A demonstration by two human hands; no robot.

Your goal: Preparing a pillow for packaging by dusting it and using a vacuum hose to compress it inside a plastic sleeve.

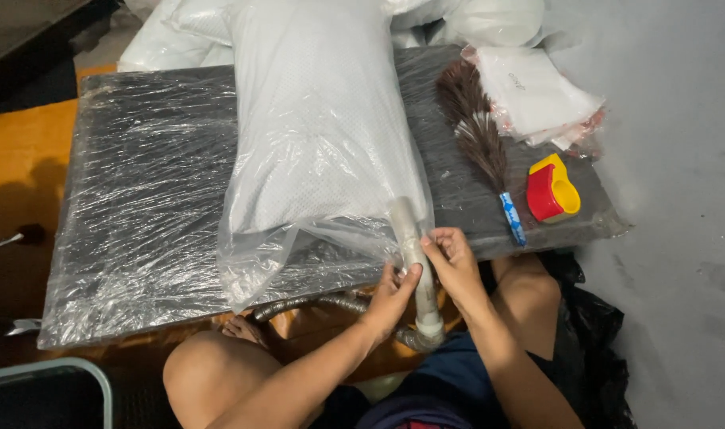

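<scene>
At the surface's (140,199) near edge, the bag's (323,143) open mouth is gathered around a pale nozzle (414,262), pinched closed between the fingers of the left hand (390,298) and right hand (456,262); a firm, airtight hold seems needed next.

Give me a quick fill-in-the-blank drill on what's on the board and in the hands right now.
1. Both hands, left hand and right hand, grip a pale ____ pushed into the mouth of the clear bag.
2. The bagged pillow lies on a dark board wrapped in ____ film.
3. The feather duster has a ____ handle.
4. Beside the duster sits a red and ____ tape dispenser.

Missing words: tube; clear plastic; blue; yellow
</scene>
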